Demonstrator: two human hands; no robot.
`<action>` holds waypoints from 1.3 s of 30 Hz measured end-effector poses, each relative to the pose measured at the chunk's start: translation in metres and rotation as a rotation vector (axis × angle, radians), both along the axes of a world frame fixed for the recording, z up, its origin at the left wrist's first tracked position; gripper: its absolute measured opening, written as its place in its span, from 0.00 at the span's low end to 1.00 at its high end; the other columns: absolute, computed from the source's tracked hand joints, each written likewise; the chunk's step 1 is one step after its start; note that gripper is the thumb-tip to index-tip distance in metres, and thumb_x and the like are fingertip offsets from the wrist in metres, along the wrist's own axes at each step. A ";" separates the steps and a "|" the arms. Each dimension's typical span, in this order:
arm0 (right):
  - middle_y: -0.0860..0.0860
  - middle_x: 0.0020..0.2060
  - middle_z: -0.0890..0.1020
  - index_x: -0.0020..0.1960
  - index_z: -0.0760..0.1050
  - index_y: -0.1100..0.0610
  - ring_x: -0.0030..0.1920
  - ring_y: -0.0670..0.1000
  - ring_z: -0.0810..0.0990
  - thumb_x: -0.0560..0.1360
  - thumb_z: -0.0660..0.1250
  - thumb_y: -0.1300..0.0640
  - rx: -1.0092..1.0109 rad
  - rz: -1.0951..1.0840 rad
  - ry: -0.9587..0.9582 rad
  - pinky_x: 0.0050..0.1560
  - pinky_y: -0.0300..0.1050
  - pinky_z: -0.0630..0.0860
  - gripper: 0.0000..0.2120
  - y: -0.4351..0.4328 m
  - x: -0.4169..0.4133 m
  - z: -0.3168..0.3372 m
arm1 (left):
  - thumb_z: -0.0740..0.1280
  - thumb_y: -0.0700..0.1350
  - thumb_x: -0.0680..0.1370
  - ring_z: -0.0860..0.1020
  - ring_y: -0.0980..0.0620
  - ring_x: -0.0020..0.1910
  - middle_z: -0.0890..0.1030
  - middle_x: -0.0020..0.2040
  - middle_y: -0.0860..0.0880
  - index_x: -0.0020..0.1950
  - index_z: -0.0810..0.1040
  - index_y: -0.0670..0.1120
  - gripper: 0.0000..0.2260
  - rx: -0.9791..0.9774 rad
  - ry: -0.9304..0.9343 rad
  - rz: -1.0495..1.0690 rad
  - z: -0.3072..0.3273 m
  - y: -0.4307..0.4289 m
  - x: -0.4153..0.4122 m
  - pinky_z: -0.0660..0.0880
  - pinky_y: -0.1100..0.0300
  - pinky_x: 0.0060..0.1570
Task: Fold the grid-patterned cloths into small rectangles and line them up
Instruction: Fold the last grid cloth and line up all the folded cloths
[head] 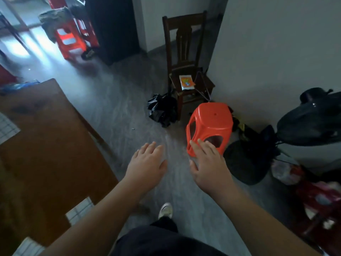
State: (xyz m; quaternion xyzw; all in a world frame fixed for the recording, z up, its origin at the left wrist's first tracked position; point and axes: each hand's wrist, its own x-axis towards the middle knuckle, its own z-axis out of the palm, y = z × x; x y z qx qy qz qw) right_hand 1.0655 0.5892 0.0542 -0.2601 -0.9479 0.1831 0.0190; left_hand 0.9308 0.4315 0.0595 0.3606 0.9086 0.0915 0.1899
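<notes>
Both my hands are stretched out over the grey floor, palms down, fingers apart, holding nothing. My left hand (147, 163) hovers right of the brown wooden table (48, 145). My right hand (208, 163) reaches toward the tipped orange plastic stool (212, 124), its fingertips at the stool's lower edge. White grid-patterned cloths lie on the table: one at the left edge (6, 129), one folded near the front corner (79, 209), one at the bottom left (27, 246).
A dark wooden chair (186, 58) with an orange packet (186, 82) stands by the wall. A black bag (162, 109) lies beside it. Dark bags and clutter (258, 154) crowd the right. Red stools (72, 39) stand far left. My shoe (165, 210) is below.
</notes>
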 end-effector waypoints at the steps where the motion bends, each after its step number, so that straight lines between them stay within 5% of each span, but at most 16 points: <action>1: 0.54 0.76 0.68 0.78 0.64 0.52 0.76 0.58 0.64 0.76 0.54 0.43 -0.007 0.008 -0.006 0.74 0.60 0.65 0.31 0.013 -0.011 0.001 | 0.55 0.57 0.83 0.52 0.45 0.81 0.56 0.82 0.47 0.81 0.56 0.52 0.27 -0.002 -0.004 0.014 0.000 0.012 -0.009 0.53 0.46 0.79; 6: 0.50 0.80 0.60 0.81 0.57 0.49 0.80 0.53 0.54 0.81 0.58 0.46 0.007 0.078 -0.047 0.77 0.54 0.54 0.29 0.078 -0.087 0.000 | 0.55 0.58 0.83 0.53 0.44 0.81 0.57 0.82 0.47 0.81 0.58 0.51 0.27 0.045 0.011 0.063 -0.015 0.077 -0.078 0.54 0.47 0.78; 17: 0.51 0.79 0.62 0.81 0.57 0.49 0.79 0.53 0.55 0.79 0.53 0.43 -0.003 0.209 -0.113 0.79 0.52 0.55 0.31 0.177 -0.332 -0.002 | 0.56 0.59 0.83 0.53 0.46 0.81 0.57 0.82 0.48 0.81 0.57 0.52 0.27 0.050 -0.013 0.260 -0.022 0.135 -0.305 0.53 0.48 0.79; 39: 0.48 0.81 0.54 0.82 0.49 0.46 0.81 0.50 0.47 0.81 0.58 0.42 -0.080 0.923 -0.077 0.79 0.50 0.51 0.33 0.183 -0.884 0.009 | 0.56 0.60 0.83 0.53 0.48 0.81 0.56 0.82 0.48 0.82 0.55 0.52 0.30 -0.113 0.082 0.896 0.009 0.115 -0.706 0.52 0.52 0.79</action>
